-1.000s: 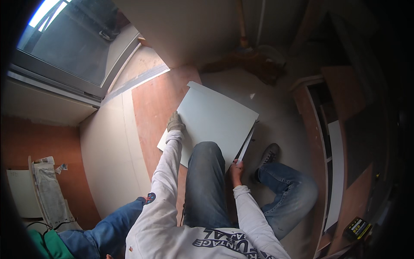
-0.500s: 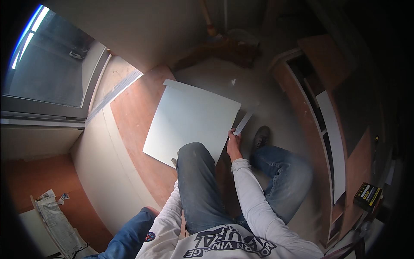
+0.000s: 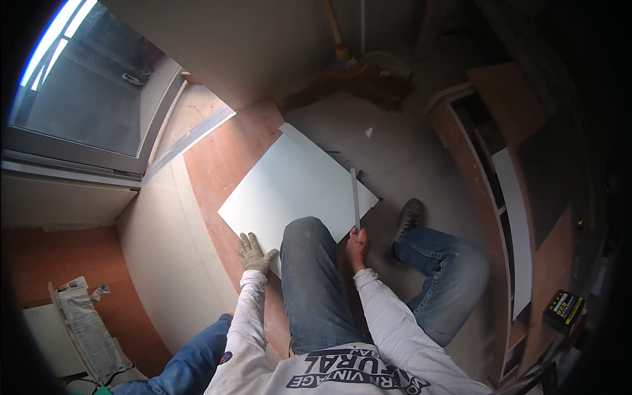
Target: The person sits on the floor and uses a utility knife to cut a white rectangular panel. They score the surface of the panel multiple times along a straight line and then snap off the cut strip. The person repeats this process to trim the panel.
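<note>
A square white board (image 3: 296,178) lies turned cornerwise on a reddish-brown wooden sheet (image 3: 220,148), under my knee. My left hand (image 3: 255,253), in a pale work glove, rests with fingers spread at the board's near-left edge. My bare right hand (image 3: 357,249) is closed round the near end of a long, narrow, flat grey strip (image 3: 356,197), whose exact kind I cannot make out. The strip points away from me across the right corner of the board. Small dark bits lie along the board's far-right edge.
A broom (image 3: 349,72) lies against the far wall. On the right stands a wooden frame (image 3: 471,171) with open slots and a black-and-yellow box (image 3: 564,308). A glass door (image 3: 82,92) is at the upper left. Papers (image 3: 85,329) lie at the lower left.
The white board has turned on the floor, its right corner now nearer me. My left hand has come out from behind my knee. The strip has swung from beside the board to over its corner.
</note>
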A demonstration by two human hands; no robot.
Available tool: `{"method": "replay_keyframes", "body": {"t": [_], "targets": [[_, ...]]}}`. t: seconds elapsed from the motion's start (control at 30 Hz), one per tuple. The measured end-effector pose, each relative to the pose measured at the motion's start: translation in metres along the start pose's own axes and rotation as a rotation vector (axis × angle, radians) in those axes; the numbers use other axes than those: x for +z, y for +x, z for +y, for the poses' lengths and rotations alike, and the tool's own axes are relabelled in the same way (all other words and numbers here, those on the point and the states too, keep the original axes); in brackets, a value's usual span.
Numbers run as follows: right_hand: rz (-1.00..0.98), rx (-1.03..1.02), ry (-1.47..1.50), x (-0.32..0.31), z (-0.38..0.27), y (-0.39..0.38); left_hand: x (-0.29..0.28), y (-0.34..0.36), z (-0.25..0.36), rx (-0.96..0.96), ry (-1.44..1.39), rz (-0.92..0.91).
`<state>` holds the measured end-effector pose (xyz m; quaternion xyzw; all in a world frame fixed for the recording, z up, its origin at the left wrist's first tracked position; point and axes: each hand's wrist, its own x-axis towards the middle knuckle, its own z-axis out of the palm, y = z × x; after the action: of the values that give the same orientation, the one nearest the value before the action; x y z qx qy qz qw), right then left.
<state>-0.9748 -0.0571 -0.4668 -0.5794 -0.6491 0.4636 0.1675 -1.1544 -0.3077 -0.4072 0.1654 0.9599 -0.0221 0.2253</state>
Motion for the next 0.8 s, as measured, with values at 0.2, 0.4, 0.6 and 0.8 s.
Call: {"method": "replay_keyframes", "body": {"t": [0.2, 0.4, 0.6, 0.8], "targets": [[0.237, -0.245, -0.102, -0.026, -0.041, 0.014, -0.007, 0.045, -0.013, -0.11, -0.231, 0.114], [0.158, -0.487, -0.207, -0.046, -0.063, 0.104, -0.037, 0.115, -0.032, 0.112, -0.321, 0.132], [0.002, -0.487, -0.262, -0.066, -0.107, 0.123, -0.065, 0.167, -0.016, -0.083, -0.088, 0.139], [-0.281, -0.251, -0.248, -0.066, -0.178, 0.141, -0.055, 0.171, 0.042, -0.248, -0.024, 0.383]]}}
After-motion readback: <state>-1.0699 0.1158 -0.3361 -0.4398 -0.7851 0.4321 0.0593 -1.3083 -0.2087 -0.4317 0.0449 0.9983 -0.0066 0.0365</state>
